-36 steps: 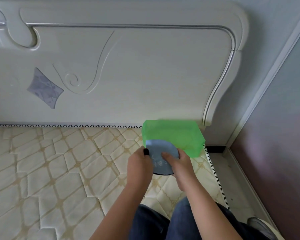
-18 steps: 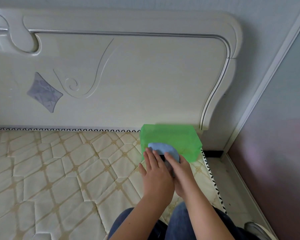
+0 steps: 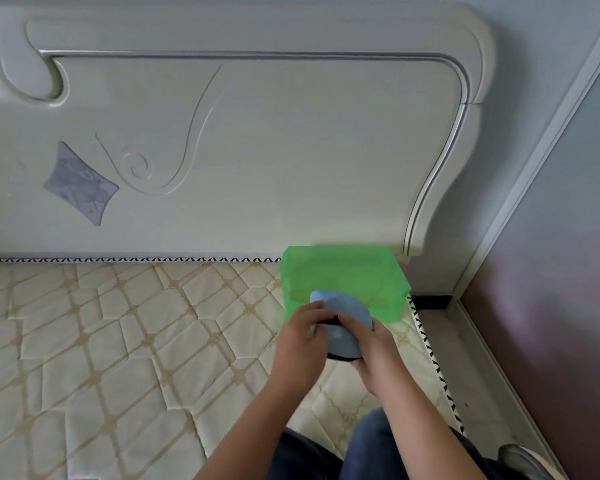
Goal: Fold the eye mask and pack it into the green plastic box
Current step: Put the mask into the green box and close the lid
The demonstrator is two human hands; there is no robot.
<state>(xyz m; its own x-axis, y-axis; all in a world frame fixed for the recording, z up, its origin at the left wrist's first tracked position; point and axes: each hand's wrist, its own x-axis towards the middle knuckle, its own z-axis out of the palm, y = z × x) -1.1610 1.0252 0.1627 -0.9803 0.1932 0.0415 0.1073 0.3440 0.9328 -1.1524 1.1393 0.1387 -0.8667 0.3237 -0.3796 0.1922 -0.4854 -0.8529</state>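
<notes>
eye mask (image 3: 349,318) partly covered, headboard (image 3: 257,150) cropped left

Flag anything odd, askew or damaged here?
Nothing stands out. The green plastic box sits upright on the mattress corner by the headboard, nothing spilled. Both the left hand and the right hand hold the blue eye mask just in front of the box, not yet inside.

A big cream mattress (image 3: 101,358) fills the bed, stitched all over in diamond shapes. A black and white zigzag edge (image 3: 118,259) runs along its far side. Behind it stands a white headboard (image 3: 291,150) with a curly swirl (image 3: 137,166) cut into it and a grey patch (image 3: 80,183) shaped like a kite. To the right lies a thin strip of floor (image 3: 471,358), with a shoe (image 3: 520,459) on it, beside a dark wall (image 3: 568,271).
</notes>
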